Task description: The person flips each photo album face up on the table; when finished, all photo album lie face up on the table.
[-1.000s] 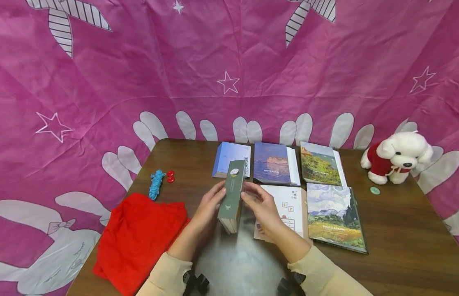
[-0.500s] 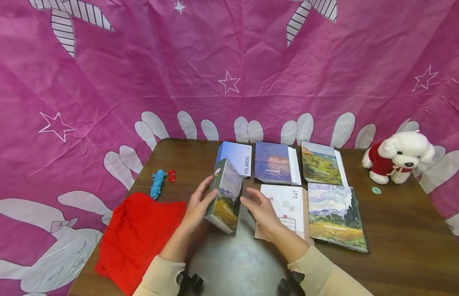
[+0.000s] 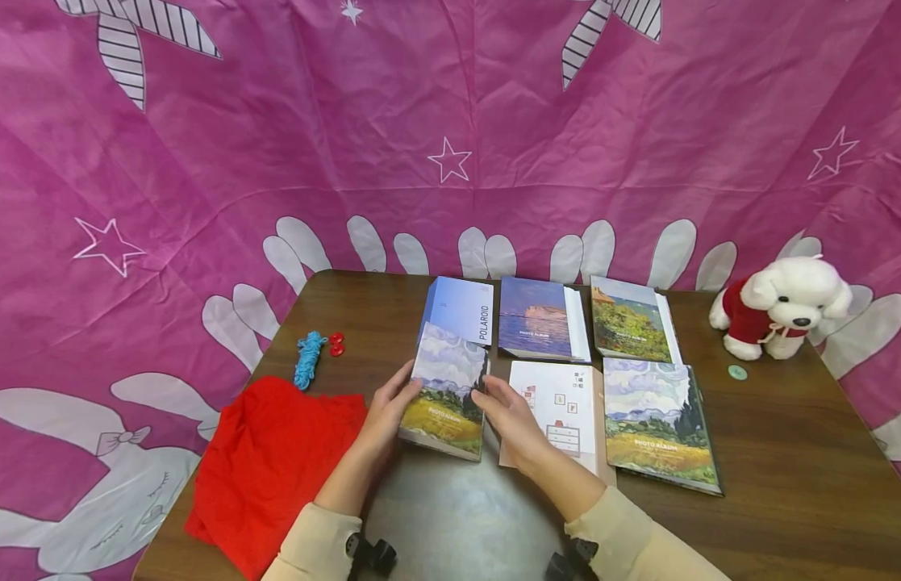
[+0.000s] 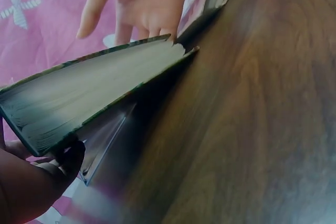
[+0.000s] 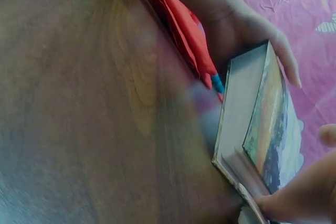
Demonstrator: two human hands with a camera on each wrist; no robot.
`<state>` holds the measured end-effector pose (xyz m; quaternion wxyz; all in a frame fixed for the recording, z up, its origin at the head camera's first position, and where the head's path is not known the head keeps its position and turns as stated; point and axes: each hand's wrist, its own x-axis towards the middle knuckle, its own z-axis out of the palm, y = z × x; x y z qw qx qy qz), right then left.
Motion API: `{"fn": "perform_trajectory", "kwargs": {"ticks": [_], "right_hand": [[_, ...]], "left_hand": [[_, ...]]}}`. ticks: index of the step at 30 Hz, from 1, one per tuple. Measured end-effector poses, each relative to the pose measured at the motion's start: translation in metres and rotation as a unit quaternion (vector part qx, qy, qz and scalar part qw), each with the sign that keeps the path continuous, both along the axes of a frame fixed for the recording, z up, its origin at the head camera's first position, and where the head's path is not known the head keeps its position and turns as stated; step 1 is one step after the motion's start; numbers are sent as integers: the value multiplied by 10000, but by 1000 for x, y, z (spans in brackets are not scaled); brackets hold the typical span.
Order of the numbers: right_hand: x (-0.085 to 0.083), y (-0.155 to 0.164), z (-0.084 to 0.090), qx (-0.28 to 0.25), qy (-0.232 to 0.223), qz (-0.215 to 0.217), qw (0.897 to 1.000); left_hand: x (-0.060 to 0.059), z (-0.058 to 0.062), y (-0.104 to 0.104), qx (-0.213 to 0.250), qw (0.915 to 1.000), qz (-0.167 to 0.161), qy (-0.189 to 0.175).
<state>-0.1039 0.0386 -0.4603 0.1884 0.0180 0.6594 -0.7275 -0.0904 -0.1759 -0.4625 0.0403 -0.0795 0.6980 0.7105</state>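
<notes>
A small photo album (image 3: 445, 395) with a painted landscape cover is tilted low over the brown table (image 3: 784, 460), its front cover facing up. My left hand (image 3: 387, 410) grips its left edge, with fingers curled under it (image 4: 37, 179). The right hand (image 3: 510, 413) rests relaxed fingers against the album's right edge (image 4: 137, 3). In the left wrist view the album's page block (image 4: 94, 98) slopes down towards the table. The right wrist view shows the album (image 5: 257, 114) from its lower end, with the left hand (image 5: 247, 30) behind it.
Other albums lie flat behind and to the right: a Polaroid one (image 3: 460, 311), a blue one (image 3: 537, 329), a landscape one (image 3: 630, 329), a white booklet (image 3: 562, 403), a larger album (image 3: 656, 424). Red cloth (image 3: 276, 460), blue yarn (image 3: 307, 359), red buttons (image 3: 336, 345) lie left. A plush dog (image 3: 780, 307) sits far right.
The album stood on edge with its green spine up. It has since turned cover-up and dropped lower. The right hand let go midway and now touches its right edge.
</notes>
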Motion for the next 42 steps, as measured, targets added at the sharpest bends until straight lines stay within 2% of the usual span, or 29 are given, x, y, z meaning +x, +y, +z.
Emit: {"fn": "perform_trajectory", "kwargs": {"ticks": [4,12,22,24,29,33,37,42], "right_hand": [[3,-1,1,117,-13,-9,9999],[6,0,3,103,5,-69,9999],[7,0,4,-50,20,-114,9999],[7,0,4,-119,-3,-121,9999],[3,3,3,-448,-43,-113,9989],[3,8,4,-470,-10,-31,9989],[3,14,7,-229,199,-45,9995],[-2,23,11,87,721,-287,9969]], "left_hand": [[-2,-3,-1,-119,9999,19,9],[-3,-10,-5,-1241,9921,-43,185],[-6,-11,-5,-1353,9905,-106,207],[-6,-11,-6,-1531,9880,-79,209],[-8,-5,-9,-2263,9737,-2,259],[-11,1,-10,-2518,9672,-1,329],[-13,5,-7,-2648,9627,65,558],[-16,8,4,-2561,9580,172,1278]]}}
